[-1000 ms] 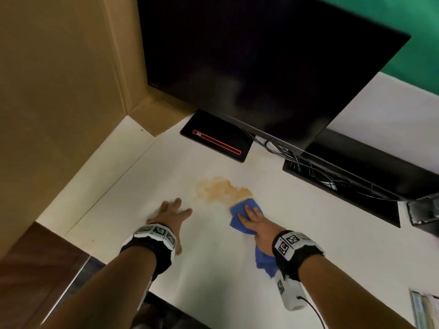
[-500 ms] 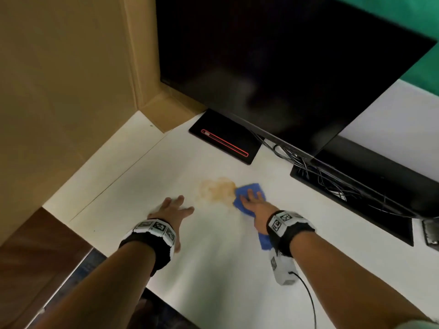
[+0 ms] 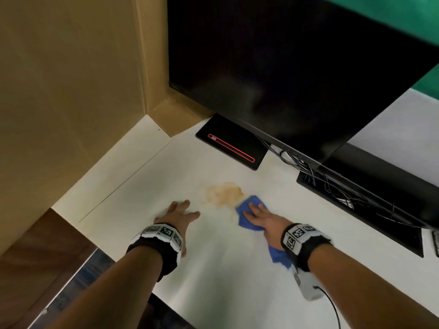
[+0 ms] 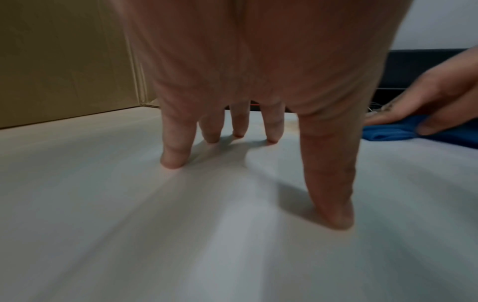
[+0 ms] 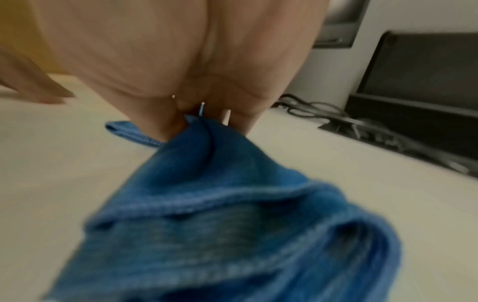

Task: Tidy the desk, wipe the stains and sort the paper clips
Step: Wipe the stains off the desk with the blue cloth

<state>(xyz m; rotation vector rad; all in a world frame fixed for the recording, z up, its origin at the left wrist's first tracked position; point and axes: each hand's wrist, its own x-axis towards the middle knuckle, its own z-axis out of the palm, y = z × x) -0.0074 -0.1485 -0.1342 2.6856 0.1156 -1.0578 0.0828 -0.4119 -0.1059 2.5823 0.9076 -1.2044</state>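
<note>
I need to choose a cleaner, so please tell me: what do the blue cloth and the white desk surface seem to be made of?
Blue cloth: looks like soft microfibre or terry, matte; it bunches in folds and has a stitched hem.
Desk surface: probably white laminate, smooth with a slight sheen; the orange-brown stain appears to sit on top, but I cannot be sure of this.

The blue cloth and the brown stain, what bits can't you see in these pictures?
- Blue cloth: its middle is hidden under the right hand in the head view; blurred in the right wrist view.
- Brown stain: its right edge meets the cloth; anything underneath is hidden.
- Paper clips: none in any view.
- Left hand: nothing hidden, fingertips on the desk.
</note>
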